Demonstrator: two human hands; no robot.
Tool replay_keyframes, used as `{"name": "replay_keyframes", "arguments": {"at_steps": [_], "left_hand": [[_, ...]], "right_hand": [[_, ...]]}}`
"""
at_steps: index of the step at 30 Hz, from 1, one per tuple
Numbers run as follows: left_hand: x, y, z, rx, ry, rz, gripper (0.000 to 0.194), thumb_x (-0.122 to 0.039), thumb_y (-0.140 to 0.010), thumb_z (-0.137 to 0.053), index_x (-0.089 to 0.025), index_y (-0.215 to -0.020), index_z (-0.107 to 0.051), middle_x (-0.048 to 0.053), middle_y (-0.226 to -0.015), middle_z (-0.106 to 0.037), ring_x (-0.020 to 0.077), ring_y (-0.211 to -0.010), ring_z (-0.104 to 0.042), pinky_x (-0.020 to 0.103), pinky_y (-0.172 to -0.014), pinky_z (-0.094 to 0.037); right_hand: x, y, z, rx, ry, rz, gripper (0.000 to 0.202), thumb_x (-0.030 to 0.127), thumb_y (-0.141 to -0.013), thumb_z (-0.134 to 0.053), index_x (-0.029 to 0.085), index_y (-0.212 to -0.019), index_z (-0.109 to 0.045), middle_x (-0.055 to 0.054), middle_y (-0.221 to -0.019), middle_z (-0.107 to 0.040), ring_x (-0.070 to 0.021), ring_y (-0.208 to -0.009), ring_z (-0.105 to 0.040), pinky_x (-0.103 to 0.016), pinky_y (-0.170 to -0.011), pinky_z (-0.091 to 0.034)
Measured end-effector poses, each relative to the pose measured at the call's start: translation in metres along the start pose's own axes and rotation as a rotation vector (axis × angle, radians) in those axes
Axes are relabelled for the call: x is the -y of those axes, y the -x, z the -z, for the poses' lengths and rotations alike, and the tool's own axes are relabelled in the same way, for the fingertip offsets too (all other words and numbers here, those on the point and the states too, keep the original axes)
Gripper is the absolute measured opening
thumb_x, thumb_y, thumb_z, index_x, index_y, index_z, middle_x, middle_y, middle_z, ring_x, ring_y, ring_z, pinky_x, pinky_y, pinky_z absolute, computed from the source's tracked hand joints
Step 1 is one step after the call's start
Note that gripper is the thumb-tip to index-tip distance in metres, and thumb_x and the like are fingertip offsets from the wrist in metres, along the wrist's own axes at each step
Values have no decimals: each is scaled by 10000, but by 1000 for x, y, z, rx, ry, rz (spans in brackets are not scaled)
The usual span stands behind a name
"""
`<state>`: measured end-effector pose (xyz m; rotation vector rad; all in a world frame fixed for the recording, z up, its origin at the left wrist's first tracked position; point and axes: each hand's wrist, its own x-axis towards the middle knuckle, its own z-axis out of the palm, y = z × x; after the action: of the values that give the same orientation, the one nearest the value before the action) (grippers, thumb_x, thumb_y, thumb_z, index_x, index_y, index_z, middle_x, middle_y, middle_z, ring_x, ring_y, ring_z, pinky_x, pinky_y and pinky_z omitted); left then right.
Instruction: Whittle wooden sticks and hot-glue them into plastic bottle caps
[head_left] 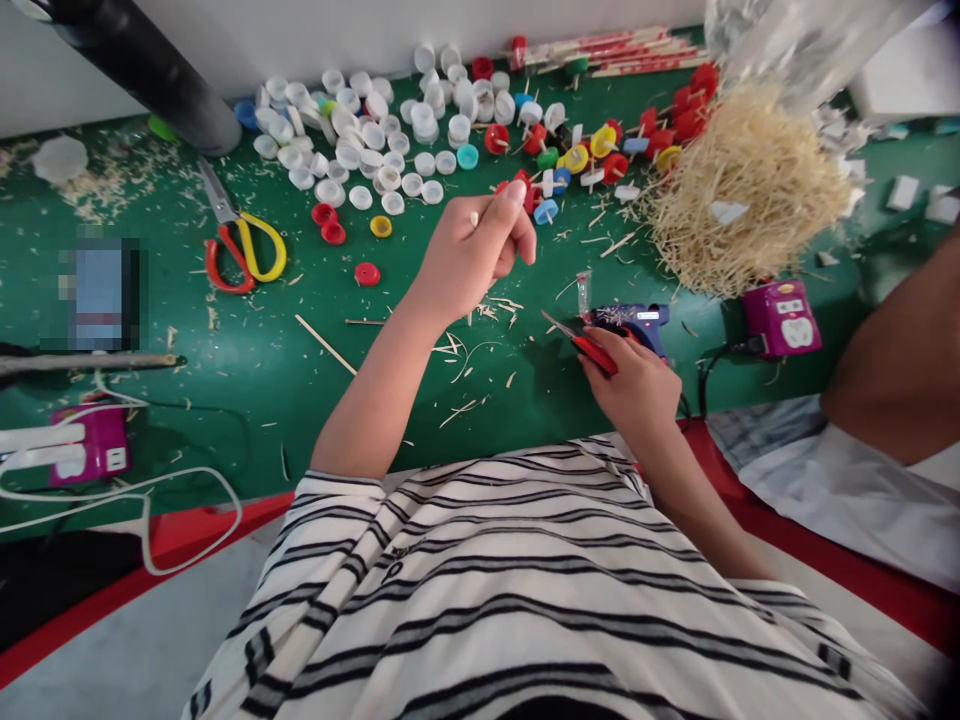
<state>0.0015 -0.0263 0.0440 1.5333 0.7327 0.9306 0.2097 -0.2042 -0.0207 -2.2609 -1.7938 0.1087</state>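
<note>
Black-striped white fabric shirt (480,590) lay nearest.
Left hand (478,248) held a pale, blunt-ended stick (474,218); right hand (634,385) gripped a red-handled, metal-bladed tool (582,346).

The head camera looks down onto the table (247,385).

The tabletop (247,390) is green, the scissors (229,212) red-and-yellow-handled. Right of the scissors are white caps (373,135), a straw-yellow heap (750,200), a red-handled tool (596,354); below, a black-and-grey-striped white shirt (465,570).
</note>
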Motion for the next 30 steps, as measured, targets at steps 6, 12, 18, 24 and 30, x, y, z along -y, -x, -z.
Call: {"name": "replay_keyframes", "arguments": {"at_steps": [6,12,18,24,30], "left_hand": [[-4,1,0,7,-45,24,706,-749,-1029,-395,-201,-649,-625,-34,-482,-291,92,-436,-223,318,-516,-213],[-5,2,0,-5,-6,29,707,-745,-1025,-407,-205,-630,-635,-24,-482,-297,93,-436,-222,322,-513,-217],[-5,1,-2,-40,-1,79,711,-782,-986,-456,-201,-617,-631,-22,-478,-282,96,-438,-264,304,-495,-276],[-2,-1,-1,-57,44,53,699,-790,-976,-459,-227,-601,-635,-16,-469,-289,105,-436,-229,318,-466,-229],[3,-4,3,-56,119,23,672,-742,-1002,-469,-240,-594,-652,-14,-462,-303,109,-436,-201,343,-475,-156]], "right_hand": [[8,3,13,57,-33,67,410,348,-993,-595,267,-1362,-754,-67,-1115,-816,-252,-1013,-747,-316,-709,-475],[18,7,38,140,-208,273,422,399,-1069,-564,249,-1440,-697,-80,-1184,-796,-235,-1044,-746,-317,-797,-533],[27,-7,42,264,-70,607,415,376,-1128,-476,339,-1476,-698,-34,-925,-757,-130,-724,-622,-262,-586,-333],[48,-41,31,257,159,688,595,172,-1097,-397,510,-1549,-585,-33,-1008,-721,-119,-724,-526,-293,-550,-181],[65,-60,21,277,234,611,623,175,-1095,-375,497,-1613,-502,-77,-1064,-673,-153,-781,-524,-299,-579,-192]]}}
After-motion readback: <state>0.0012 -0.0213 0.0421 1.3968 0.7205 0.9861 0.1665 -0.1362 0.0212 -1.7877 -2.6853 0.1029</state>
